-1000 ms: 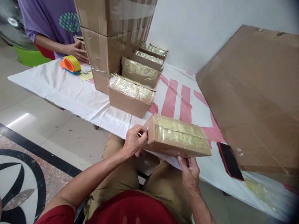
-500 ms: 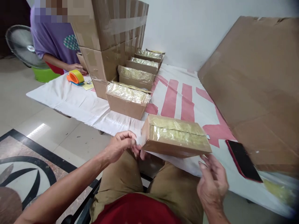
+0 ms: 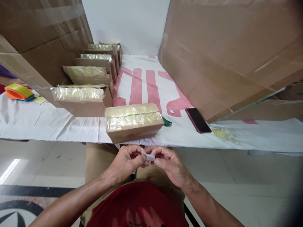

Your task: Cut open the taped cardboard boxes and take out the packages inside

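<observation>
Over my lap, in front of the table edge, my left hand (image 3: pixel 131 162) and my right hand (image 3: pixel 169 164) meet with fingertips pinched. Between them is a small whitish strip (image 3: pixel 150 157), its kind too small to make out; both hands grip an end. Just beyond my hands a small cardboard box (image 3: pixel 136 134) rests at the table's front edge, apart from my fingers. Clear packing with pale yellow contents shows on its top. The tip of a green thing (image 3: pixel 167 122) sticks out from behind the box's right side.
Several similar boxes (image 3: pixel 87 108) stand in a row at the left, beside stacked large cartons (image 3: pixel 47 60). A big carton (image 3: pixel 227 56) rises at the right. A phone (image 3: pixel 198 120) and crumpled clear plastic (image 3: pixel 223 135) lie at the right; tape rolls (image 3: pixel 19 91) sit far left.
Both hands have left the box's sides and come together below it, now holding the whitish strip. The view has turned right and downward; the other person is nearly out of view.
</observation>
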Demonstrator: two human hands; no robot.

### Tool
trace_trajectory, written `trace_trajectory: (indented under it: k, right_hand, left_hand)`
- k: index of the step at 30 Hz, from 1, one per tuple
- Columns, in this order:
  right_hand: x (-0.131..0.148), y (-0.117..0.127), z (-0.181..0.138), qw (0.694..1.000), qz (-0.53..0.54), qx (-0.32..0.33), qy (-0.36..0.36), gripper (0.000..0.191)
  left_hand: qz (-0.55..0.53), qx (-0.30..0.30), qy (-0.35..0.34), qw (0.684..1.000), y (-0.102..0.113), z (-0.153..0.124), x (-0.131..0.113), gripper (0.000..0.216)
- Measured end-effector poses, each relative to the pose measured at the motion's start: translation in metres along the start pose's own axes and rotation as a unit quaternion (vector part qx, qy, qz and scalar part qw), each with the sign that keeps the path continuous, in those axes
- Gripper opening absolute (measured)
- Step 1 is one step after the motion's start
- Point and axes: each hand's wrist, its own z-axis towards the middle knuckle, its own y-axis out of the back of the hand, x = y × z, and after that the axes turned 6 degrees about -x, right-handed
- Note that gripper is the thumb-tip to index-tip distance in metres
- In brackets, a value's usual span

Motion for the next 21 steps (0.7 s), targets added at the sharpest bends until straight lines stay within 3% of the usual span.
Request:
trace_trajectory:
  k: [6, 10, 12, 15, 17, 21]
  right_hand:
    - [0.003, 0.015, -0.002, 0.997, -0.024, -0.064, 0.018, 0.028]
    - [0.008, 0.055, 0.006, 0.986, -0.042, -0.150, 0.052, 0.030]
    - [0.010, 0.090, 0.019, 0.961, -0.088, -0.240, 0.106, 0.030]
    - [0.014, 0.144, 0.049, 0.885, -0.249, -0.334, 0.205, 0.028]
    - [0.018, 0.173, 0.074, 0.842, -0.343, -0.337, 0.244, 0.028]
    - [0.024, 0.201, 0.121, 0.810, -0.427, -0.298, 0.270, 0.025]
  left_hand:
    - [-0.019, -0.019, 0.028, 0.999, -0.017, 0.009, 0.006, 0.023]
    - [0.019, -0.044, 0.029, 0.998, -0.019, 0.011, 0.017, 0.025]
    - [0.054, -0.064, 0.017, 0.996, -0.011, 0.008, 0.024, 0.028]
    - [0.100, -0.106, 0.027, 0.989, 0.008, 0.000, 0.034, 0.030]
    - [0.106, -0.159, 0.050, 0.980, 0.023, -0.008, 0.040, 0.032]
    - [0.094, -0.229, 0.107, 0.963, 0.043, -0.026, 0.053, 0.048]
